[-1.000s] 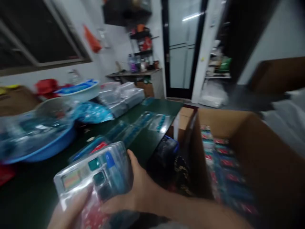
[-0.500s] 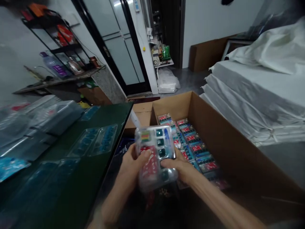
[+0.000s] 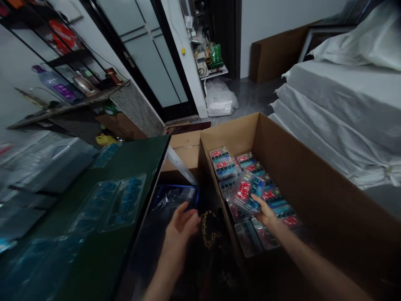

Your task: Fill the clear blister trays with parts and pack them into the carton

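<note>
Blister packs [image 3: 246,191], a small stack of clear ones with red and blue cards, sit in our right hand [image 3: 265,212] over the open cardboard box [image 3: 300,175], just above the rows of packs [image 3: 250,165] already lying flat on its floor. Our right grip is closed on the stack from below, fingers under the near edge and thumb on top, and the stack tilts with its far end up. Our left hand [image 3: 181,223] hangs loose and half open outside the box, holding nothing, just above a dark blue tray [image 3: 175,198] with crinkled clear film in it, between the box and the green counter [image 3: 103,234].

To do this well, we judge that the stack should be brought level before it meets the rows, so the packs do not fan out and slide off one another. We aim for the gap beside the near packs [image 3: 250,234], keep the edges parallel to the box wall, and let the far end touch first. We loosen the grip only once the stack rests flat. The smooth plastic looks slippery, so a firm pinch matters. More clear packs [image 3: 109,202] lie on the counter, well apart from the box.
</note>
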Demonstrator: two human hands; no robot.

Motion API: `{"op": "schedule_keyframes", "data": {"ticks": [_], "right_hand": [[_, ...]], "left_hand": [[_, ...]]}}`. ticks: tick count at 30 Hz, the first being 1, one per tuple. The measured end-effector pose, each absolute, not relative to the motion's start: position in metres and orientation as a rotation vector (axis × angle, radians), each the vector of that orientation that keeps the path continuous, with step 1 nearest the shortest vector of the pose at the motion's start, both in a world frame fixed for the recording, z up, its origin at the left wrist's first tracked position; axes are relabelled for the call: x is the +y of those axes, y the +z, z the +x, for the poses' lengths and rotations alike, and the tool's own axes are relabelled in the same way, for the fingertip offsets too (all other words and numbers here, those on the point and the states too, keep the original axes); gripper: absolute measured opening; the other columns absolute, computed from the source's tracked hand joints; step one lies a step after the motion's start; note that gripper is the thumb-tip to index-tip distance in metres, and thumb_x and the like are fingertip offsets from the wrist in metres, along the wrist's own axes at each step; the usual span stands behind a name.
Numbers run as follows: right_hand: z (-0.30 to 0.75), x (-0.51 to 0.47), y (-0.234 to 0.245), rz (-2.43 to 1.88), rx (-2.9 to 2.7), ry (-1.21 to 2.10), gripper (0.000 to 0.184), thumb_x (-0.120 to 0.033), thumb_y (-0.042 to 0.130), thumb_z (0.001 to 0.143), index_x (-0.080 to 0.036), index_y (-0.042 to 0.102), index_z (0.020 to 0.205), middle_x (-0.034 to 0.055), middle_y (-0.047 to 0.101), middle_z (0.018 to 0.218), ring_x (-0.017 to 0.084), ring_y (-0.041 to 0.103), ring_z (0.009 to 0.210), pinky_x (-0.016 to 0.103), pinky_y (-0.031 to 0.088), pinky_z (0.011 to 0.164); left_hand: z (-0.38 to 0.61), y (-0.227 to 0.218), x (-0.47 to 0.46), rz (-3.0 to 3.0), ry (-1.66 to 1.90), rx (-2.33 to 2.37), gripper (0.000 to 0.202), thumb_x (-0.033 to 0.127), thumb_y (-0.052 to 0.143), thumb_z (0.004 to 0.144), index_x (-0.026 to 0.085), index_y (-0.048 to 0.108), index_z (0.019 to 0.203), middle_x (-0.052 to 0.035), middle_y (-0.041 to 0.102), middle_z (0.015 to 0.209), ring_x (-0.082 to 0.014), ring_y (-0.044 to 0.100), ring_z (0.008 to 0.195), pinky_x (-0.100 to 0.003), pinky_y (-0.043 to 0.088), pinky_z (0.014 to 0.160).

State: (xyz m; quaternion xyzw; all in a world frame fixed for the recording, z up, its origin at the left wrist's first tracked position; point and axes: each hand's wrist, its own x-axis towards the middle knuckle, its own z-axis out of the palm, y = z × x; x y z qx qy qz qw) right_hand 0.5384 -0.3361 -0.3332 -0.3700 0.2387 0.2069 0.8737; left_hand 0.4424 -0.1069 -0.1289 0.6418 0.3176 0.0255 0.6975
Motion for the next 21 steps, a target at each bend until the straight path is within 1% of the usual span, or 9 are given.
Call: {"op": "schedule_keyframes", "data": {"ticks": [3,5,9,13,17,21], "right_hand": [[0.554,-0.327,-0.374,-0.78,0.578,0.386,0.035,-0.029,0.076,0.057,-0.017,0.064,0.087,0.0028,0.072,0.077,0.023,0.067,0.074,0.036,0.053,0.071],[0.562,-0.317,-0.398,-0.78,0.625,0.342,0.037,-0.029,0.077,0.053,-0.019,0.064,0.087,0.001,0.072,0.073,0.023,0.068,0.072,0.036,0.054,0.069],[0.574,-0.298,-0.433,-0.769,0.68,0.246,0.046,-0.032,0.078,0.052,-0.021,0.063,0.094,-0.0012,0.072,0.075,0.022,0.068,0.073,0.034,0.055,0.068],[0.582,-0.285,-0.451,-0.758,0.714,0.173,0.054,-0.032,0.079,0.051,-0.021,0.061,0.101,-0.002,0.072,0.076,0.021,0.068,0.074,0.033,0.055,0.067],[0.583,-0.282,-0.463,-0.762,0.717,0.148,0.053,-0.03,0.08,0.049,-0.022,0.062,0.099,-0.0022,0.072,0.078,0.02,0.068,0.074,0.03,0.055,0.068],[0.579,-0.288,-0.47,-0.785,0.714,0.151,0.054,-0.027,0.081,0.048,-0.022,0.062,0.098,-0.0015,0.071,0.077,0.021,0.068,0.069,0.031,0.055,0.065]], "left_hand": [[0.429,-0.139,-0.089,1.455,0.083,0.761,0.071,0.041,0.076,0.061,0.018,0.047,0.122,-0.011,0.064,0.103,-0.0212,0.065,0.08,-0.026,0.05,0.063],[0.423,-0.15,-0.083,1.462,0.111,0.784,0.075,0.044,0.075,0.06,0.016,0.045,0.123,-0.0118,0.065,0.099,-0.0215,0.066,0.075,-0.027,0.051,0.061],[0.417,-0.17,-0.08,1.458,0.17,0.826,0.078,0.046,0.075,0.058,0.013,0.045,0.121,-0.0121,0.067,0.09,-0.0216,0.065,0.065,-0.027,0.05,0.054],[0.417,-0.185,-0.079,1.45,0.148,0.841,0.077,0.047,0.074,0.059,0.014,0.044,0.122,-0.0114,0.066,0.09,-0.02,0.064,0.065,-0.025,0.05,0.054],[0.416,-0.196,-0.075,1.475,0.113,0.849,0.076,0.048,0.073,0.061,0.016,0.044,0.123,-0.0114,0.065,0.094,-0.0202,0.065,0.067,-0.026,0.05,0.056],[0.415,-0.205,-0.072,1.527,0.092,0.829,0.072,0.047,0.072,0.064,0.015,0.044,0.123,-0.0125,0.064,0.096,-0.0205,0.065,0.069,-0.027,0.051,0.058]]}}
